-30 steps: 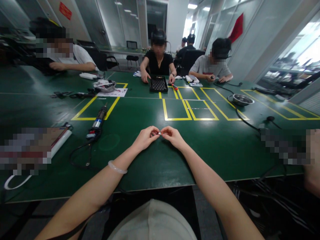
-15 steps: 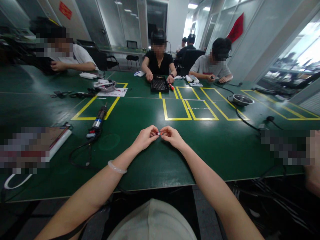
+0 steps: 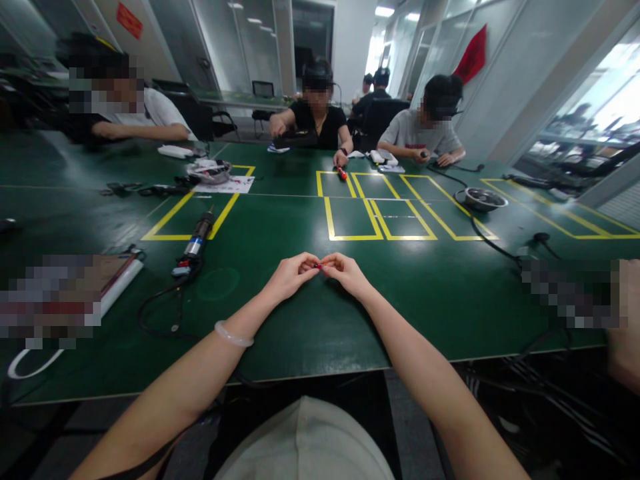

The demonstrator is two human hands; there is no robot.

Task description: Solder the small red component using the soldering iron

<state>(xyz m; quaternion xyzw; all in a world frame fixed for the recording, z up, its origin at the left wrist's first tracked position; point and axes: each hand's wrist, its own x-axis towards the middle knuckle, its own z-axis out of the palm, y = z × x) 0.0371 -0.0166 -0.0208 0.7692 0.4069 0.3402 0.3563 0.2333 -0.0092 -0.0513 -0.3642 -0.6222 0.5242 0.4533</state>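
Fingertip to fingertip, my left hand (image 3: 296,273) and my right hand (image 3: 345,272) meet above the green table. Between them is a tiny red piece (image 3: 319,267), pinched from both sides. Most of it is hidden by the fingers, and it is too small for me to tell its kind. Both hands are closed in a pinch, thumbs toward me. A pale bracelet (image 3: 234,335) circles my left wrist. To the left of my hands lies a cylindrical power tool (image 3: 196,241) with a metal tip and a dark cord.
Yellow tape rectangles (image 3: 355,238) mark the green table (image 3: 310,327). A metal bowl (image 3: 483,199) stands at the right beside a black cable. A bagged bundle (image 3: 213,171) lies at the back left. Several people sit around the table; one across holds a dark tray (image 3: 296,138).
The small piece now shows red between my fingertips, where a whitish part showed before. Across the table, a person has lifted the dark tray and moved it left. My arms have barely moved.
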